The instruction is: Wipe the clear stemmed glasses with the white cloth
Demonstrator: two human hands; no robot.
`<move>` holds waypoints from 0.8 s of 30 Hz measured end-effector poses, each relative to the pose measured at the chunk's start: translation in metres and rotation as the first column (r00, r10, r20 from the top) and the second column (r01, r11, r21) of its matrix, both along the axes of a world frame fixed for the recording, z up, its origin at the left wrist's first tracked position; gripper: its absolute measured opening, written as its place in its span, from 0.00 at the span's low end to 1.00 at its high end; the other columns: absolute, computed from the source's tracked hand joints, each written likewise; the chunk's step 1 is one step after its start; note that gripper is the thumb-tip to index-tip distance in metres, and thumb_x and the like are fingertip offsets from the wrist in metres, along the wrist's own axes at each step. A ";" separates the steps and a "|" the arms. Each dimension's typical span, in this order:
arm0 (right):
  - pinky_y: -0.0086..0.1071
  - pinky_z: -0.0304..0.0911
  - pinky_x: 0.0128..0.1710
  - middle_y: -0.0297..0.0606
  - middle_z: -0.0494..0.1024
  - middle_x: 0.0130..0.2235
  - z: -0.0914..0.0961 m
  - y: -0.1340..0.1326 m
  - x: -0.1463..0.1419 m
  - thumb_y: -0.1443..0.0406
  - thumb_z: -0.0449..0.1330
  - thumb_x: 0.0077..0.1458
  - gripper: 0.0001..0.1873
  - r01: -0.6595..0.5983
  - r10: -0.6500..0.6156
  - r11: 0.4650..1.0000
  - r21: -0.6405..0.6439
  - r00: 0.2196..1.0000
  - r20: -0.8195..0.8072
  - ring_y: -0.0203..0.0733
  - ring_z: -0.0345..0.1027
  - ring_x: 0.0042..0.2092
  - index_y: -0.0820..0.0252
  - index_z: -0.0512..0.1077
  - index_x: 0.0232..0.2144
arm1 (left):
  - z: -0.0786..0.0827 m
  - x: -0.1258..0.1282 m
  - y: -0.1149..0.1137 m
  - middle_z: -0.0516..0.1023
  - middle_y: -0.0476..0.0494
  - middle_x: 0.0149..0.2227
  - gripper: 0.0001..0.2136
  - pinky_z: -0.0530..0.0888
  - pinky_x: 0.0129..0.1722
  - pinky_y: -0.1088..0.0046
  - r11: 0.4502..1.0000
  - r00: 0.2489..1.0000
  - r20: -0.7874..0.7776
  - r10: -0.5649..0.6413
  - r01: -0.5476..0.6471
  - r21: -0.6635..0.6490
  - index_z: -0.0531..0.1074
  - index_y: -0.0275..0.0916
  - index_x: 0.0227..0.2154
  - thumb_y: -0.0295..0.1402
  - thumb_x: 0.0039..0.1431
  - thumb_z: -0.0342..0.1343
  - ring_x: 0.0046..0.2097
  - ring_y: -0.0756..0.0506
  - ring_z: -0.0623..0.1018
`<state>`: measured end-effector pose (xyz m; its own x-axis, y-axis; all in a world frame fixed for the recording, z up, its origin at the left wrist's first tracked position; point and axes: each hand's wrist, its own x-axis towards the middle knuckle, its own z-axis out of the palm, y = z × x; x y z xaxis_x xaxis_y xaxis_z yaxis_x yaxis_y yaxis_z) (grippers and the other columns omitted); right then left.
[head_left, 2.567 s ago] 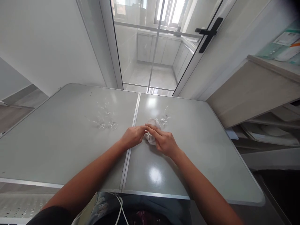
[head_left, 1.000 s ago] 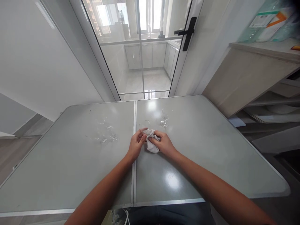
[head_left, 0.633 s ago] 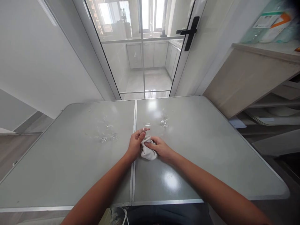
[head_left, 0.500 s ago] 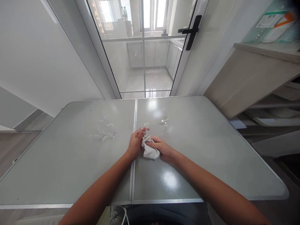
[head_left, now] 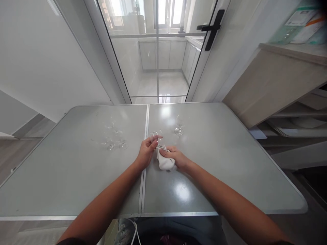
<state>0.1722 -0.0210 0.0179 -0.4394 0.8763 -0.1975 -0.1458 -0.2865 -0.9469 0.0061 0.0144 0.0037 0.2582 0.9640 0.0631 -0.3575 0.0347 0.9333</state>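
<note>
My left hand [head_left: 147,149] is closed around a small clear stemmed glass [head_left: 156,134], whose bowl points away from me. In my right hand [head_left: 176,157] is a bunched white cloth [head_left: 166,162], pressed against the near end of the glass, where the foot is partly covered. Both hands are just above the table, close to its middle seam. Beyond them on the right half stands another stemmed glass [head_left: 179,130]. Several more clear glasses [head_left: 117,133] stand grouped on the left half; their outlines are faint.
The grey folding table [head_left: 76,177] has a metal edge and a metal seam [head_left: 143,190]. Behind it is a glass door [head_left: 171,81] with a black handle [head_left: 214,30]. A wooden shelf unit [head_left: 281,75] with packages [head_left: 304,25] stands close on the right.
The glass has tilted, and its bowl shows more above my left fingers. My right hand and the cloth have shifted slightly around the foot. The camera view has moved a little.
</note>
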 end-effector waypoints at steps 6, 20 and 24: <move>0.30 0.58 0.29 0.36 0.75 0.29 0.002 0.001 0.010 0.43 0.69 0.52 0.27 -0.110 0.084 0.975 -0.193 0.987 -0.140 0.37 0.64 0.29 0.62 0.75 0.33 | 0.004 0.000 -0.002 0.63 0.49 0.31 0.30 0.65 0.34 0.75 1.000 0.993 0.120 -0.024 0.023 0.011 0.81 0.37 0.46 0.58 0.52 0.66 0.32 0.50 0.63; 0.32 0.58 0.37 0.34 0.69 0.32 0.001 0.005 0.007 0.45 0.60 0.62 0.24 0.079 -0.108 0.964 0.255 0.989 0.100 0.39 0.62 0.34 0.59 0.74 0.28 | 0.005 -0.002 -0.002 0.66 0.49 0.32 0.29 0.65 0.37 0.72 0.989 0.994 -0.029 0.102 -0.098 0.114 0.81 0.39 0.47 0.56 0.50 0.68 0.34 0.48 0.65; 0.35 0.61 0.44 0.38 0.72 0.40 0.002 0.008 0.013 0.48 0.61 0.63 0.22 0.046 -0.096 0.944 0.328 0.986 0.139 0.41 0.67 0.40 0.59 0.77 0.29 | 0.003 -0.004 -0.002 0.66 0.49 0.33 0.28 0.65 0.36 0.72 0.985 0.991 -0.016 0.130 -0.128 0.114 0.81 0.40 0.48 0.55 0.50 0.68 0.34 0.48 0.65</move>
<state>0.1856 -0.0128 0.0197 -0.3606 0.9318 0.0420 -0.0027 0.0440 -0.9990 0.0026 0.0122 0.0067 0.1347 0.9766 0.1678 -0.3299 -0.1155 0.9369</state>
